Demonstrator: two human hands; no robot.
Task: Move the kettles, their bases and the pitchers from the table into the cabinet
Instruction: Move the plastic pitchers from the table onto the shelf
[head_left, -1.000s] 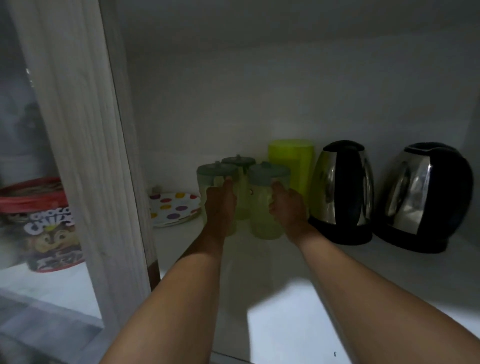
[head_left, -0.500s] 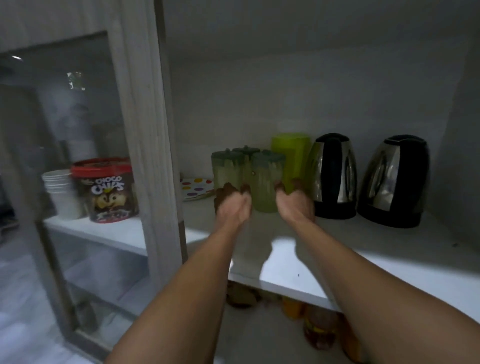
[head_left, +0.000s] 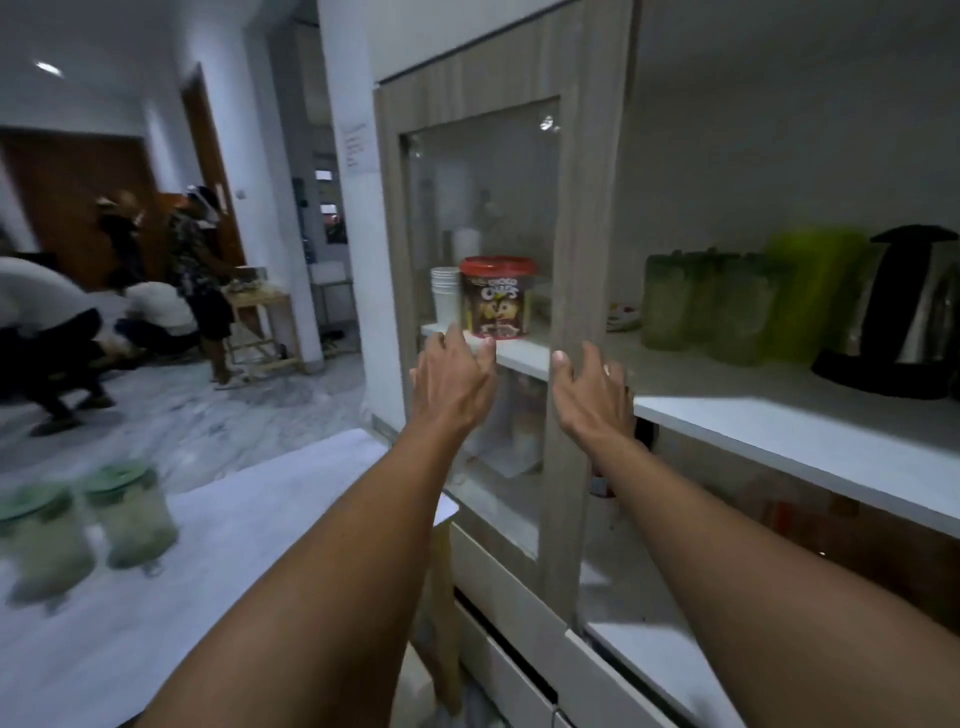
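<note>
Your left hand (head_left: 451, 382) and your right hand (head_left: 592, 391) are both raised in front of the cabinet (head_left: 566, 467), fingers spread, each grip open and empty. The left hand is in front of the glass door (head_left: 483, 208); the right hand is at the door's wooden frame, beside the front edge of the shelf (head_left: 779, 436).

On the white shelf, three pale green pitchers (head_left: 706, 306) with dark green lids stand close together near the back wall. A bright green container (head_left: 815, 291) stands just beside them on the right. A black and steel kettle (head_left: 914, 301) sits on its base (head_left: 883, 371) at the right edge of the view, just beside the green container.

Behind the glass door, at the left end of the shelf, a red-lidded cereal tub (head_left: 497, 299) stands next to a stack of white cups (head_left: 445, 299).

On the white tabletop (head_left: 234, 545), at its left edge in the view, two more pitchers (head_left: 85, 525) with green lids stand side by side; both are blurred.

The floor (head_left: 182, 415) is grey marbled tile. Further back in the room, several people (head_left: 130, 291) crouch or stand near a small wooden table (head_left: 262, 312). A brown wooden door (head_left: 67, 208) is at the far wall.
</note>
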